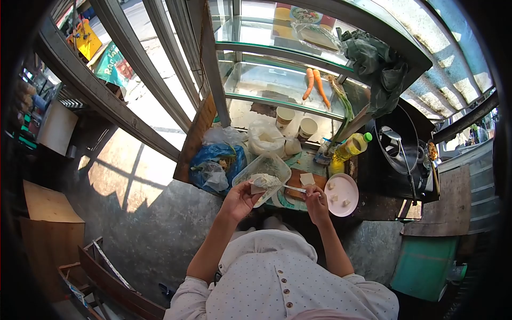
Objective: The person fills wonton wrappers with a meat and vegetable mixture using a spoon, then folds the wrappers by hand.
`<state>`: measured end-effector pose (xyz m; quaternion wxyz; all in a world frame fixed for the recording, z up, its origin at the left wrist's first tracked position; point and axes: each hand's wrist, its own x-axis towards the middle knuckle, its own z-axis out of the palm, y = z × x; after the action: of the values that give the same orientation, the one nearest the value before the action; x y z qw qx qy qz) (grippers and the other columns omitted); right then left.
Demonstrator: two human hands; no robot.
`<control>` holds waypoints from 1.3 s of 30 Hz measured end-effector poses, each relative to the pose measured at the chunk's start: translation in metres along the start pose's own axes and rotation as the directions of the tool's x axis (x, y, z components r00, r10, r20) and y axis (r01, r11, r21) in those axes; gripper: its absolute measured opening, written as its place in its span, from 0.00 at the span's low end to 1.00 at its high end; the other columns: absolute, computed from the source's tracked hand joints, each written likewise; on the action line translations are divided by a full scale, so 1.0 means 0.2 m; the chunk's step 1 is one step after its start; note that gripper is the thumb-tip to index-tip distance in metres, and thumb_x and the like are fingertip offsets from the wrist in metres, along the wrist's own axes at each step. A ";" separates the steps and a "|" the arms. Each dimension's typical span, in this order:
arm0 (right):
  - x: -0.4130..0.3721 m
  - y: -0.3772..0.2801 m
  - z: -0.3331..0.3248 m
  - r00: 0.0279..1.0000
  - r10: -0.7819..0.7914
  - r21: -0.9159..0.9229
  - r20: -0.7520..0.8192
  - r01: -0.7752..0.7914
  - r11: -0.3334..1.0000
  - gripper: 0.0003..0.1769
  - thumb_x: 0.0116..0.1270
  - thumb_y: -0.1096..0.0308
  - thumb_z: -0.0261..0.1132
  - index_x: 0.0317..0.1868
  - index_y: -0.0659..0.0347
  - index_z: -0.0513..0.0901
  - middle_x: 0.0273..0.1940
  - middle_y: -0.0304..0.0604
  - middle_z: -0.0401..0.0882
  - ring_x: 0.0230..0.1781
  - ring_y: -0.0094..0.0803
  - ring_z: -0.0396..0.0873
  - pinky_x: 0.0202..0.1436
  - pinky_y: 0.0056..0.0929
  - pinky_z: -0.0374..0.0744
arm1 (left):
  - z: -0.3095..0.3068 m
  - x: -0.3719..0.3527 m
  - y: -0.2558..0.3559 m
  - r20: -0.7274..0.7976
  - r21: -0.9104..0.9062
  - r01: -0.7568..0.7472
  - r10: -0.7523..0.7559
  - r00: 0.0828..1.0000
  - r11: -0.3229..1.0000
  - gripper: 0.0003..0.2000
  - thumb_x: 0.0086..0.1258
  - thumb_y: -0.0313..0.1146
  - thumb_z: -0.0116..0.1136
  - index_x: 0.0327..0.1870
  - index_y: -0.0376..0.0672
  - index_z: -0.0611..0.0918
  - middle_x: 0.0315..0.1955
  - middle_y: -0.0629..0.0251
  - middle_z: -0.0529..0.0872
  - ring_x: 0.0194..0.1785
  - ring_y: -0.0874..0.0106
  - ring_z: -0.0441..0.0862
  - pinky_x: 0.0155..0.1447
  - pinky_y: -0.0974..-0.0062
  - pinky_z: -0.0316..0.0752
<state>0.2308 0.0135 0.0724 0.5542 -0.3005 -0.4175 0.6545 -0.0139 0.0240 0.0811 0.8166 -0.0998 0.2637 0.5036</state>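
My left hand [240,201] pinches a thin pale square wrapper [257,189] at the near edge of a clear plastic container [277,164]. Whitish filling [267,180] shows beside the wrapper; whether it lies on the spoon or in the container I cannot make out. In my right hand [317,204] is the handle of a metal spoon [294,188], its head pointing left toward the filling. Beyond that hand, a stack of pale square wrappers [307,179] rests on a brown board [296,181]. Several small folded pieces [334,198] sit on a pink plate [349,184] at the right.
A blue plastic bag [205,154] and a white bag [261,140] lie behind the container. Two paper cups [307,128] and a yellow oil bottle [349,150] stand farther back. Carrots [318,88] lie on the glass shelf. A black wok [397,138] is at right.
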 end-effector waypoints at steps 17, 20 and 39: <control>0.01 -0.01 -0.07 0.991 -0.077 -0.301 -0.107 0.042 0.953 0.23 0.64 0.45 0.56 0.30 0.59 0.69 0.32 0.35 0.67 0.37 0.22 0.66 0.47 0.23 0.65 | -0.05 0.02 -0.04 -0.066 0.026 -0.172 0.173 0.983 0.985 0.14 0.68 0.28 0.44 0.50 0.26 0.69 0.48 0.46 0.75 0.51 0.55 0.76 0.56 0.64 0.76; -0.01 0.02 -0.15 0.979 -0.109 -0.288 -0.174 0.055 0.956 0.19 0.66 0.53 0.57 0.33 0.63 0.73 0.36 0.37 0.72 0.42 0.24 0.70 0.50 0.23 0.66 | -0.11 0.01 0.02 -0.061 0.164 -0.320 0.334 0.941 0.933 0.14 0.69 0.30 0.47 0.49 0.29 0.71 0.44 0.51 0.78 0.48 0.60 0.79 0.53 0.65 0.78; 0.09 0.32 0.14 0.986 0.166 -0.376 0.026 -0.144 0.915 0.18 0.65 0.67 0.58 0.54 0.64 0.74 0.44 0.38 0.77 0.40 0.19 0.73 0.43 0.21 0.71 | -0.01 -0.02 -0.17 0.105 0.405 -0.273 0.253 0.962 0.872 0.19 0.69 0.37 0.44 0.55 0.32 0.69 0.51 0.58 0.76 0.52 0.67 0.77 0.53 0.64 0.76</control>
<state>0.1730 0.0217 0.0312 0.4215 -0.4136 -0.5245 0.6134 0.0143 0.0045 0.0782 0.7491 0.1253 0.3559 0.5445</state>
